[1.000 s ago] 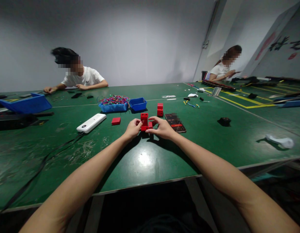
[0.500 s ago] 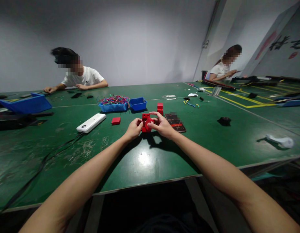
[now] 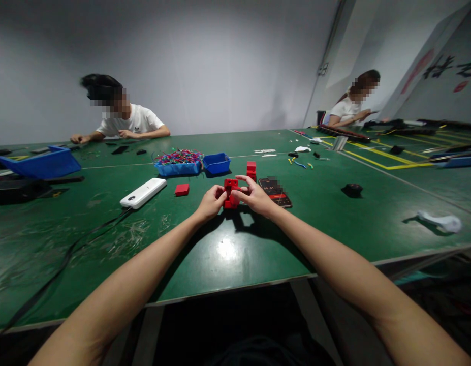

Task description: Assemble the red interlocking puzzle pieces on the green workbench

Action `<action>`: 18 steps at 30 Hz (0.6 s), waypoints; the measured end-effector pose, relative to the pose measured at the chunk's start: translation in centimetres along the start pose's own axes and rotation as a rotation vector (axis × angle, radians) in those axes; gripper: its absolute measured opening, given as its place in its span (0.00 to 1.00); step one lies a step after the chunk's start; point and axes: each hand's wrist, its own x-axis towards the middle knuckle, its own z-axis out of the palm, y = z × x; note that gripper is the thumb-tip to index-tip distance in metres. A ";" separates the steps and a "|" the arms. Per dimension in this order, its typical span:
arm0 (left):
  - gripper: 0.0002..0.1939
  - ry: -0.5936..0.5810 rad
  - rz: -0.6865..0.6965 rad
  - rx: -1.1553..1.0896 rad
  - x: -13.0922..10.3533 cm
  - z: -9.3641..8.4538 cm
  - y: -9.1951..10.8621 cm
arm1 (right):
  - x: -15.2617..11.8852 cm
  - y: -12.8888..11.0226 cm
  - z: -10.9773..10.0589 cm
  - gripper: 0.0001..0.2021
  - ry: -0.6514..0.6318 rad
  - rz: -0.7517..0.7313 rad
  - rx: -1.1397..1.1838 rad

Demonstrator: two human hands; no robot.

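Note:
A red block piece with holes (image 3: pixel 231 184) is held just above the green table (image 3: pixel 205 264), between both hands. My left hand (image 3: pixel 211 202) grips its left side with thumb and fingers. On its right side, my right hand (image 3: pixel 256 197) is closed with thumb and fingers on the red parts; the fingertips partly hide them. Another red block (image 3: pixel 251 169) stands behind my right hand. A flat red piece (image 3: pixel 182 190) lies to the left. Beside my right hand lies a dark phone (image 3: pixel 276 193) with a lit screen.
A white power bank (image 3: pixel 144 193) with a black strap lies at left. Farther back are a blue tray of coloured wires (image 3: pixel 179 165), a small blue bin (image 3: pixel 217 163), and pliers (image 3: pixel 301 163). A black mouse-like object (image 3: pixel 351 190) lies right. Two people sit across the table.
The red part at my right fingers has turned and now sits lower against the holed piece, more hidden by the fingers. Both hands have barely shifted.

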 end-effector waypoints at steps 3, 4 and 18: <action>0.14 -0.010 -0.007 -0.014 0.0 0.0 -0.1 | 0.0 -0.1 -0.1 0.34 0.004 0.017 -0.009; 0.15 -0.015 -0.010 -0.015 0.0 0.0 -0.1 | 0.1 -0.1 -0.1 0.34 0.007 0.019 -0.011; 0.15 -0.030 0.012 0.032 -0.1 0.0 -0.3 | 0.0 -0.4 0.0 0.31 -0.006 0.005 -0.053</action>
